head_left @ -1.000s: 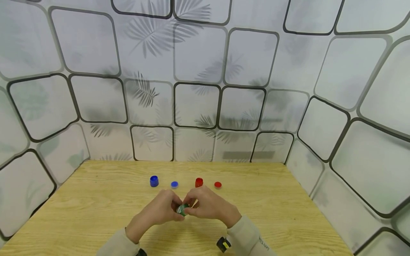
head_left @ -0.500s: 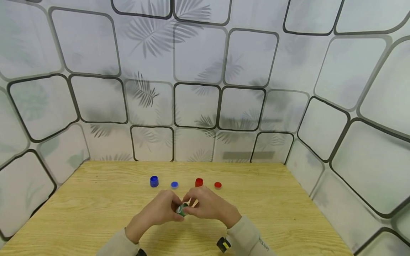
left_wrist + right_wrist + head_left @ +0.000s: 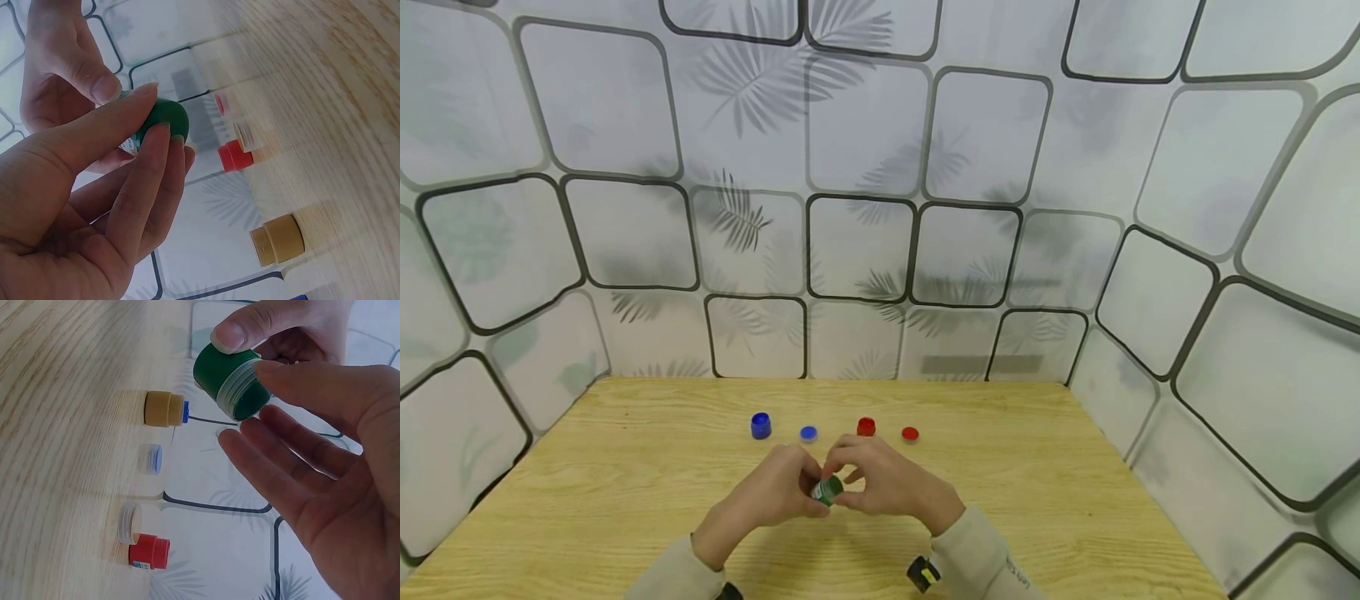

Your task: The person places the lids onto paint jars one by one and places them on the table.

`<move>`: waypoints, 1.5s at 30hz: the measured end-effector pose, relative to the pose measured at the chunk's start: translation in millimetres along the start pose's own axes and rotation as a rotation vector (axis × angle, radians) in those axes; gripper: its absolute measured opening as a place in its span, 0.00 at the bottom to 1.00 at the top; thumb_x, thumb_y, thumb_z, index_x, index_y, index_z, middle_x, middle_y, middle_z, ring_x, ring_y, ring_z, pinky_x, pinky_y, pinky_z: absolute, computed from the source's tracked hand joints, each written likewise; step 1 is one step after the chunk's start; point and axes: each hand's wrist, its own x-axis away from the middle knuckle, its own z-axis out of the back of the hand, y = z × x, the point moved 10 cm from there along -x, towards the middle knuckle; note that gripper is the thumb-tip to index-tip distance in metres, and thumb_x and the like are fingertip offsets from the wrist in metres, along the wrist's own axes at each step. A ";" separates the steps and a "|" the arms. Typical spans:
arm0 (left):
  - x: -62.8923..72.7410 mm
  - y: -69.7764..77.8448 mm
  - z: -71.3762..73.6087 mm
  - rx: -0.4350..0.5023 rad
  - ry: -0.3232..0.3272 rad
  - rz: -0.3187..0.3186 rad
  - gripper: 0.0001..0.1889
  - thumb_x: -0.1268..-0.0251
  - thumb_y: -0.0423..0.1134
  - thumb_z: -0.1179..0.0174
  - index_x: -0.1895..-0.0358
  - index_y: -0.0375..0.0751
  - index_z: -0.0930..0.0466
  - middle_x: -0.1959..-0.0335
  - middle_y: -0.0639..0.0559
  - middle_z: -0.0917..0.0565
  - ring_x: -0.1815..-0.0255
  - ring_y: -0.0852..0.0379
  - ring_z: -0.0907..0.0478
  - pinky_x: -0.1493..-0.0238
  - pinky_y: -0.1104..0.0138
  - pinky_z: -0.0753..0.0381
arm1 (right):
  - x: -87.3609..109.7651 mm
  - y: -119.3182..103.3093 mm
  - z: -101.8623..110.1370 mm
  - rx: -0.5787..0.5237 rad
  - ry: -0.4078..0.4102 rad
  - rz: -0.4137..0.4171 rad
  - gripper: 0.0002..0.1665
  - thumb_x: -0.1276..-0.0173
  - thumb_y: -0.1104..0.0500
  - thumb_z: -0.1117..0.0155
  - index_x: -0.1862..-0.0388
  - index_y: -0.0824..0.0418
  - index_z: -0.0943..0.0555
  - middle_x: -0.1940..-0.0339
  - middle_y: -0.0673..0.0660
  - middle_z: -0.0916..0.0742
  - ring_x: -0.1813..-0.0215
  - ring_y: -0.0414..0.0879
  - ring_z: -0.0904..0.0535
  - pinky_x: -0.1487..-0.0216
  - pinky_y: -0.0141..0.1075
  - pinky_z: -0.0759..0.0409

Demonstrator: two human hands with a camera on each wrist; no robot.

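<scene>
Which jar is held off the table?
The green jar, gripped by the left hand; the red jar, blue jar and tan jar stand on the table.

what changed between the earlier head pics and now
Only the right hand visibly changed: its thumb shifted slightly right and down in the head view, spreading from the fingers and showing more of the green jar. The left hand still holds that jar. The blue jar, blue lid, red jar and red lid stayed put.
</scene>
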 end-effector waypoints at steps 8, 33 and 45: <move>-0.2 0.9 -0.2 -0.002 0.002 -0.004 0.07 0.49 0.29 0.22 0.68 0.37 0.10 0.75 0.52 0.11 0.77 0.67 0.19 0.75 0.74 0.20 | 0.9 -0.9 -0.6 -0.035 -0.001 0.004 0.08 0.30 0.65 0.30 0.53 0.60 0.15 0.54 0.55 0.14 0.52 0.36 0.17 0.54 0.22 0.17; 1.1 2.9 -1.1 0.016 -0.008 0.005 0.08 0.50 0.29 0.22 0.66 0.35 0.09 0.73 0.50 0.10 0.75 0.65 0.17 0.73 0.74 0.18 | 0.3 0.6 2.0 0.020 0.022 0.002 0.06 0.26 0.60 0.33 0.55 0.59 0.13 0.58 0.54 0.11 0.59 0.31 0.17 0.59 0.21 0.18; 1.2 3.2 -0.1 0.010 -0.003 0.014 0.07 0.50 0.29 0.21 0.67 0.35 0.10 0.74 0.51 0.11 0.75 0.64 0.18 0.74 0.73 0.19 | 1.5 1.1 4.8 -0.040 0.013 -0.022 0.12 0.29 0.61 0.30 0.48 0.59 0.16 0.51 0.54 0.13 0.50 0.37 0.15 0.52 0.23 0.16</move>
